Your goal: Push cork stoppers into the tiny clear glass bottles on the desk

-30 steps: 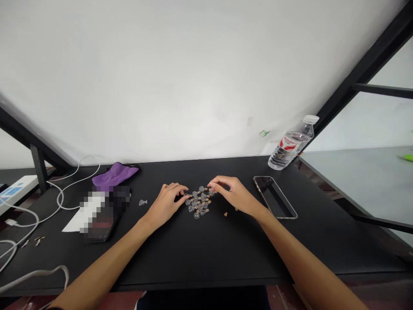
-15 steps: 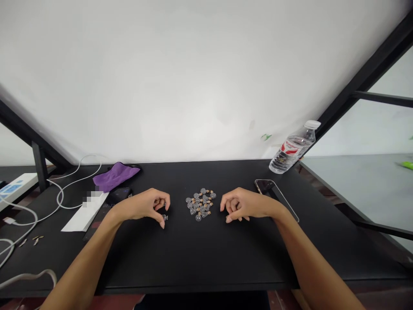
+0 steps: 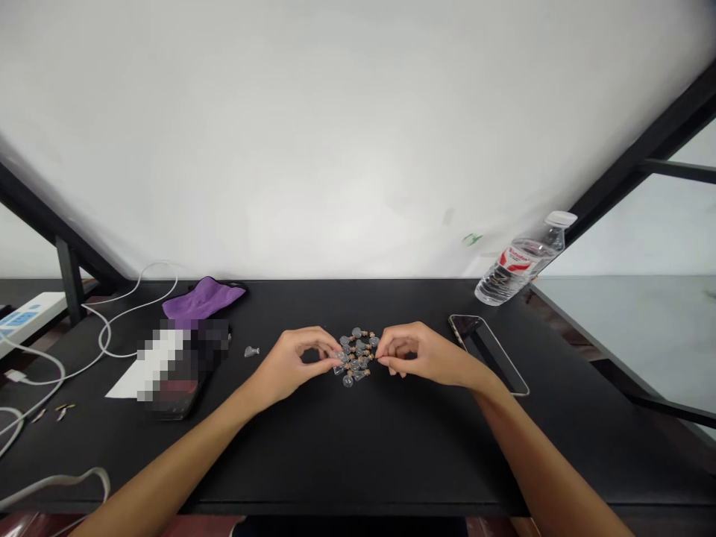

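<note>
A cluster of small glass bottles with cork stoppers (image 3: 359, 358) lies on the black table between my hands. My left hand (image 3: 302, 362) is at the cluster's left side, thumb and forefinger closed on a small round glass bottle (image 3: 339, 357). On the other side, my right hand (image 3: 419, 354) has its thumb and forefinger pinched together beside the corks. Whatever is between those fingertips is too small to make out. A single small glass bottle (image 3: 251, 351) lies apart, to the left of my left hand.
A smartphone (image 3: 492, 356) lies right of my right hand, with a water bottle (image 3: 517, 261) behind it. Leftward are a purple cloth (image 3: 204, 298), a dark phone (image 3: 173, 403), white paper (image 3: 126, 384), white cables (image 3: 106, 335) and a power strip (image 3: 33, 313). A white wall (image 3: 347, 149) stands behind.
My left hand has moved right to the cluster and now pinches a bottle there; a single bottle shows on the table at left. My right hand has closed its fingertips beside the cluster.
</note>
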Motion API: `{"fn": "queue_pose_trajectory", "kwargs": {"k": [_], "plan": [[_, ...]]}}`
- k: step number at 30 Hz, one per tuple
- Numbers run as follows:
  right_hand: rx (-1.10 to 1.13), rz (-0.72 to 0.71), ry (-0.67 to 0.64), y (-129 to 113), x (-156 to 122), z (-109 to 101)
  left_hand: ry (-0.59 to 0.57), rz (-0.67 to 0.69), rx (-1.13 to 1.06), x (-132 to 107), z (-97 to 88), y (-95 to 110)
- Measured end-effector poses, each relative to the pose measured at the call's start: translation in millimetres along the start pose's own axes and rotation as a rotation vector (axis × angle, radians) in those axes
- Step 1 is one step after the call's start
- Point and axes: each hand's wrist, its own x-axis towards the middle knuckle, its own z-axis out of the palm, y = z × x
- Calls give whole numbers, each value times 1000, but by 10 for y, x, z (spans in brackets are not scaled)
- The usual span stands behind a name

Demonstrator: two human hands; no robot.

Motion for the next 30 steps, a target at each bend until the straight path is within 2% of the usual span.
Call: {"fn": "queue_pose_trajectory", "kwargs": {"k": [4, 8, 13, 23, 30], "plan": [[142, -90, -2, -63, 50, 168, 28, -13, -95, -26, 208, -46], [222, -100, -21, -82, 90, 295, 28, -24, -113, -19, 205, -30], [293, -135, 50, -65, 131, 378, 30, -19, -115, -7, 190, 10], [276, -138, 102, 19, 158, 402, 49, -54, -177, -29, 191, 13], [134, -248, 166, -1, 156, 408, 59, -97, -191, -28, 184, 6]]}}
